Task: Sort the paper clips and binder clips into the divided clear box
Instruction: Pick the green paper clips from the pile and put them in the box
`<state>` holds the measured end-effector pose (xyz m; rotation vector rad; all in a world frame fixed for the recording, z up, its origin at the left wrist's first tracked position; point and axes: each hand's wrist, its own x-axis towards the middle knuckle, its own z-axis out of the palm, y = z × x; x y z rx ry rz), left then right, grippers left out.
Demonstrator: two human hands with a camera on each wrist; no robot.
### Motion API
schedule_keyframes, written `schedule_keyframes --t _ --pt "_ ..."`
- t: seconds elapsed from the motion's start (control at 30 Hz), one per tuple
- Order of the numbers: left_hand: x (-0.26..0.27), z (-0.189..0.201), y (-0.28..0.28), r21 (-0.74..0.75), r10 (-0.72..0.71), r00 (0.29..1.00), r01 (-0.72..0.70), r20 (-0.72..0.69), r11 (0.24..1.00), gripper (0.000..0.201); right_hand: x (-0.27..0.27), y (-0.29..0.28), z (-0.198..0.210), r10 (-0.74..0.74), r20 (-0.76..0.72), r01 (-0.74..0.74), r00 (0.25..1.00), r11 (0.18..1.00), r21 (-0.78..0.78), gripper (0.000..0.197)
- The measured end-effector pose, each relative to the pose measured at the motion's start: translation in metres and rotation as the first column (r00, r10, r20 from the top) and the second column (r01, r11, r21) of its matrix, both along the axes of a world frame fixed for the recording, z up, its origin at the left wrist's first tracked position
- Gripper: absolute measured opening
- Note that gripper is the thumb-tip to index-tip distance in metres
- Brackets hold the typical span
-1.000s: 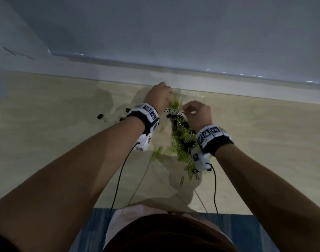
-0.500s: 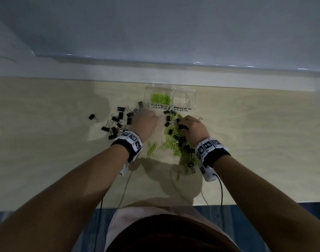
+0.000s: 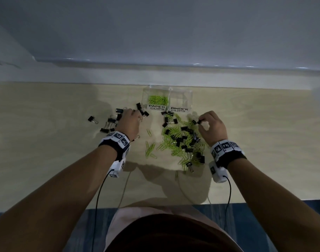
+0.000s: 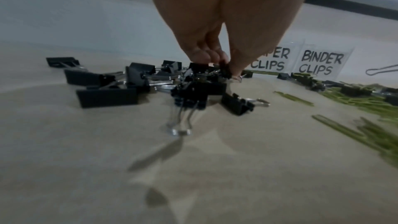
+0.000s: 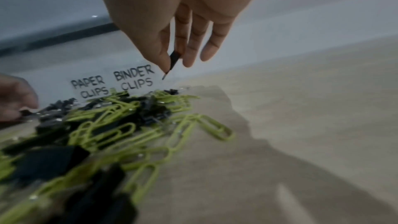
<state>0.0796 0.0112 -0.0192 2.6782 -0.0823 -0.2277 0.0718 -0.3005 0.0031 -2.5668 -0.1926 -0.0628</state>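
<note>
Right hand (image 3: 212, 127) pinched one binder clip (image 5: 174, 60); carry it toward eleven o'clock, releasing over the box's (image 3: 189, 99) BINDER side. Left hand (image 4: 215, 57) pinched another.

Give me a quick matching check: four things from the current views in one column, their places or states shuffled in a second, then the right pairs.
Things:
1. right hand
2. left hand
3. PAPER CLIPS compartment
4. BINDER CLIPS compartment

States:
A. holds green paper clips
B. shows no clips inside
C. pinches a black binder clip lifted above the mixed pile
D. fingers down in the black binder clip cluster left of the box

Pairs: 1-C, 2-D, 3-A, 4-B
</note>
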Motion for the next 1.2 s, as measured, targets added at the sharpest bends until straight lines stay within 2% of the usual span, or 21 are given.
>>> schedule_keyframes --t 0.07,0.13,0.23,0.33,0.4,0.53,0.67,0.73,0.8,0.9,0.97,1.03,1.1,1.2 --pt "0.001 0.003 -0.004 0.039 -0.024 0.998 0.022 0.051 0.999 0.019 0.000 -0.007 -0.005 -0.055 -0.057 0.052 0.997 0.997 -0.058 0.020" --pt "0.003 0.009 -0.021 -0.005 -0.095 0.994 0.095 0.058 0.995 0.022 0.000 -0.004 -0.007 -0.063 -0.089 0.049 0.994 0.986 -0.157 0.024" --pt "0.005 0.011 -0.057 -0.087 -0.161 0.987 0.162 0.017 0.983 0.027 0.006 0.020 -0.001 0.012 -0.090 -0.027 0.996 0.985 -0.171 0.021" --pt "0.007 0.007 -0.082 -0.121 -0.109 0.993 0.103 -0.040 0.987 0.035 0.016 0.053 0.004 0.136 -0.072 -0.144 0.988 0.982 -0.123 0.016" --pt "0.011 0.003 -0.088 -0.125 -0.045 0.998 0.038 -0.054 0.991 0.036 0.021 0.068 0.003 0.195 -0.118 -0.211 0.974 0.968 -0.138 0.018" --pt "0.013 0.001 -0.089 -0.180 0.039 0.998 -0.049 -0.058 0.982 0.022 0.026 0.074 -0.005 0.222 -0.227 -0.261 0.948 0.953 -0.157 0.018" --pt "0.008 0.003 -0.083 -0.352 0.084 0.993 -0.109 -0.086 0.930 0.020 0.023 0.069 -0.008 0.235 -0.148 -0.248 0.961 0.966 -0.077 0.012" --pt "0.004 0.006 -0.075 -0.416 0.122 0.991 -0.135 -0.056 0.899 0.017 0.021 0.062 -0.008 0.233 -0.116 -0.235 0.966 0.972 -0.007 0.013" --pt "0.002 0.008 -0.060 -0.388 0.198 0.980 -0.195 -0.031 0.901 0.012 0.018 0.050 -0.008 0.163 -0.072 -0.160 0.984 0.986 0.043 0.012" --pt "0.002 0.003 -0.032 -0.244 0.258 0.966 -0.250 0.000 0.937 0.011 0.014 0.019 -0.012 -0.023 -0.015 0.025 1.000 0.995 0.092 0.009" --pt "0.003 0.000 -0.023 -0.081 0.182 0.982 -0.178 0.045 0.981 0.012 0.011 -0.002 -0.015 -0.110 -0.007 0.111 0.994 0.991 0.080 0.007" --pt "0.002 0.004 -0.031 0.008 0.064 0.994 -0.065 0.092 0.998 0.015 0.011 -0.012 -0.017 -0.122 0.007 0.122 0.993 0.992 0.014 0.010" --pt "0.001 0.009 -0.048 -0.026 -0.046 0.994 0.049 0.101 0.998 0.018 0.015 -0.007 -0.017 -0.063 0.027 0.064 0.998 0.996 -0.064 0.012" --pt "0.000 0.007 -0.071 -0.105 -0.175 0.984 0.176 0.024 0.979 0.025 0.021 0.022 -0.006 0.098 0.019 -0.095 0.995 0.990 -0.105 0.015"
